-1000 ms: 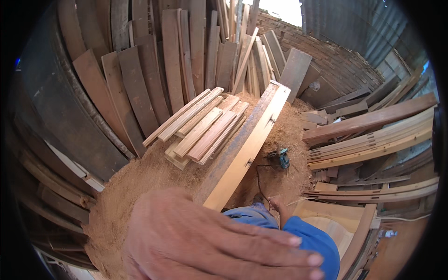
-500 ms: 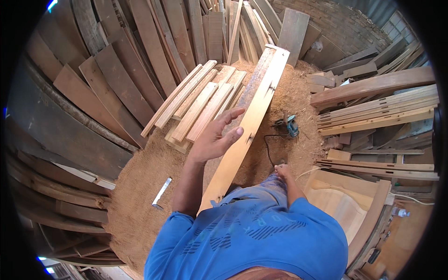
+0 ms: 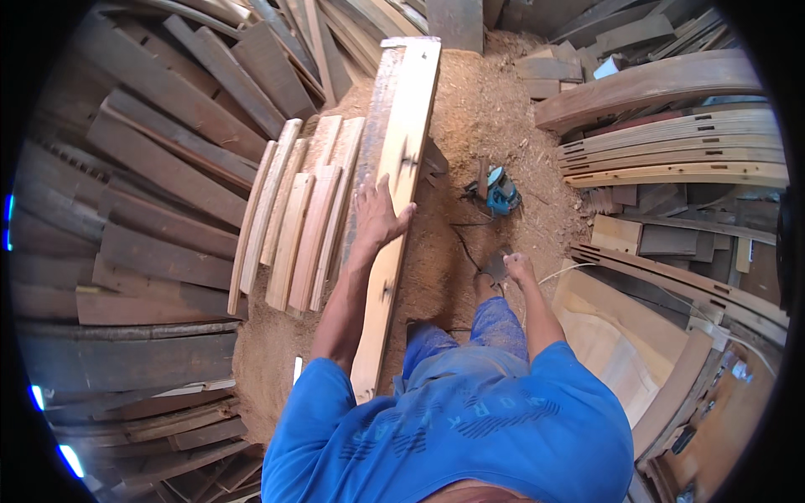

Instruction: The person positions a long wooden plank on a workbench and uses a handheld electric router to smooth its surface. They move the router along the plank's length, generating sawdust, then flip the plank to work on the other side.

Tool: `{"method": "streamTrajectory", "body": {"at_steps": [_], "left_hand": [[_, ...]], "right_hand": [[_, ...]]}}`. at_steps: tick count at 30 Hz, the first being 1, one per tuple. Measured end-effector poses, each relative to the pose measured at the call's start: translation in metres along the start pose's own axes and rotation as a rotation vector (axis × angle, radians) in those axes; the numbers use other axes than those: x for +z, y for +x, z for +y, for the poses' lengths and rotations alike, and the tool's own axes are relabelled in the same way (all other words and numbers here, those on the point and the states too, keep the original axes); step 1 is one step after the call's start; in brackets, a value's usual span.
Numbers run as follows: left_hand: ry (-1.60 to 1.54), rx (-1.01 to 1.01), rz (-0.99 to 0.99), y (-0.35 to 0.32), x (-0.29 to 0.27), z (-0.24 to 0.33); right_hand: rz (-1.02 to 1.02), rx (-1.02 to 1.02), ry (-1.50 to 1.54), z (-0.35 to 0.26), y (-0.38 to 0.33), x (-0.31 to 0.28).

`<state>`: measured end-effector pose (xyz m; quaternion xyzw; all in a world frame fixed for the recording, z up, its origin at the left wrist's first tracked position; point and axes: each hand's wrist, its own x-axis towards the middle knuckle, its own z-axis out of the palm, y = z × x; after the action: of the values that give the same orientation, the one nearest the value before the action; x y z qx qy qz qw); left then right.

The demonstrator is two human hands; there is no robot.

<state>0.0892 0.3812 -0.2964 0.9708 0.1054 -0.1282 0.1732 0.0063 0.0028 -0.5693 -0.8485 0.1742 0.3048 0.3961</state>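
Note:
A long pale plank [image 3: 412, 109] lies lengthwise on a narrow bench before me, with dark knots or notches along it. My left hand [image 3: 381, 216] is open, fingers spread, over the plank's left edge; whether it presses on the wood I cannot tell. Out to the right, my right hand [image 3: 518, 268] is closed low beside my leg, and what it holds, if anything, is hidden. On the sawdust beyond that hand sits a teal power tool [image 3: 501, 193], its black cord [image 3: 465, 247] trailing back toward my feet.
Several milled wood strips [image 3: 303, 226] are stacked left of the bench. Dark boards [image 3: 168, 159] line the left side. Slotted timbers [image 3: 671, 155] are piled at the right, above a wooden panel [image 3: 599, 339]. Sawdust [image 3: 470, 101] covers the floor.
My left hand has gone from raised with curved fingers to spread over the plank's edge. My right hand stays closed. The whole view has turned and tipped downward.

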Motion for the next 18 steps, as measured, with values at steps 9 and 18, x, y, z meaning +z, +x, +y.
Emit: {"method": "streamTrajectory", "body": {"at_steps": [9,18], "left_hand": [[0.183,-0.437,0.002,0.132,0.118,0.014],[0.306,-0.420,-0.002,0.124,0.116,0.025]], "right_hand": [[-0.163,0.052,-0.229,-0.064,0.137,-0.033],[-0.349,0.122,-0.583,-0.053,0.232,0.017]]}}
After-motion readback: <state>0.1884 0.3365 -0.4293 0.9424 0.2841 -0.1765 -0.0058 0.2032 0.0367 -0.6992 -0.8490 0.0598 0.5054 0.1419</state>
